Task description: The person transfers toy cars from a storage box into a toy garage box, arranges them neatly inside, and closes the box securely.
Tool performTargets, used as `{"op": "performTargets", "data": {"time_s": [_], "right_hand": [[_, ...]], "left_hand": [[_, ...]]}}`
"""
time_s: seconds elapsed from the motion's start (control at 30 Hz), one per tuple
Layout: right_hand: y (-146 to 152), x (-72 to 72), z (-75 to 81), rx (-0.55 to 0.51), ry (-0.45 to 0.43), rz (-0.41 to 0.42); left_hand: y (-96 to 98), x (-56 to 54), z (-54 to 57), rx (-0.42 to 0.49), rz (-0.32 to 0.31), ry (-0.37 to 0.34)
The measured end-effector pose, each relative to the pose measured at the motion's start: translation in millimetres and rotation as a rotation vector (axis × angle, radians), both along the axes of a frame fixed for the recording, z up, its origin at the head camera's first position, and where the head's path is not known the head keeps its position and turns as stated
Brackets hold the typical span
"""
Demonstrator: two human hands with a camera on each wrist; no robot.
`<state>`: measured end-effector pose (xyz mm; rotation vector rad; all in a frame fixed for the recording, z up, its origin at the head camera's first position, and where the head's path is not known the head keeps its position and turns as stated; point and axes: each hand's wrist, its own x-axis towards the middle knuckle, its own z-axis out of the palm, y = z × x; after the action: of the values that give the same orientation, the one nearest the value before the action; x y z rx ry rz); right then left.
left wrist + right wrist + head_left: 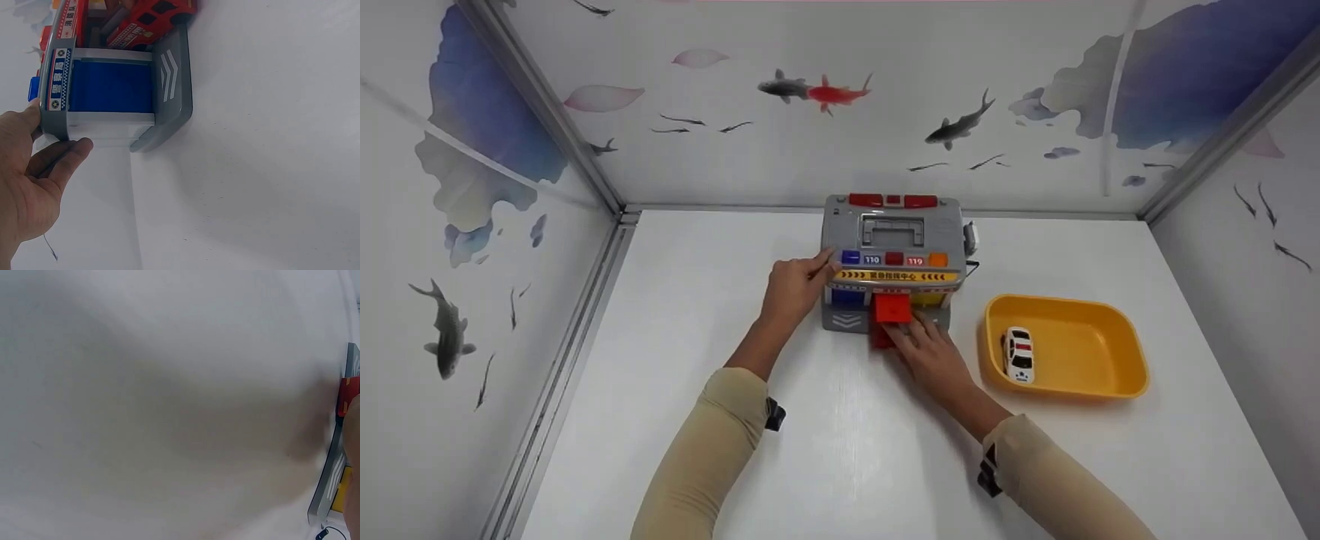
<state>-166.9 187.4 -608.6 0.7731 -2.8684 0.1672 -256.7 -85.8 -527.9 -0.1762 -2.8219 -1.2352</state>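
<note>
A grey toy emergency station (892,232) with a carry handle stands at the back of the table. My left hand (795,289) pinches the front left corner of its roof; in the left wrist view, thumb and fingers (73,157) lie on either side of that edge. The red middle door (892,308) is raised. Below it a red toy fire vehicle (152,22) sits at the doorway, partly on the grey ramp (174,73). My right hand (934,356) holds the red vehicle, its fingers reaching under the raised door. The blue door (112,87) is down.
Right of the station stands a yellow tray (1080,307) with a white toy car (1020,355) inside, near its left wall. A small white part (971,238) hangs at the station's right side. Printed walls enclose the white table (825,465).
</note>
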Motion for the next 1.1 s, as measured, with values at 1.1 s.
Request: {"op": "performTargets", "data": {"time_s": [1.1], "right_hand": [[-0.1, -12.1, 5.4, 0.016, -0.111, -0.08]], "left_hand": [[1.3, 0.7, -0.8, 0.007, 0.009, -0.023]]}}
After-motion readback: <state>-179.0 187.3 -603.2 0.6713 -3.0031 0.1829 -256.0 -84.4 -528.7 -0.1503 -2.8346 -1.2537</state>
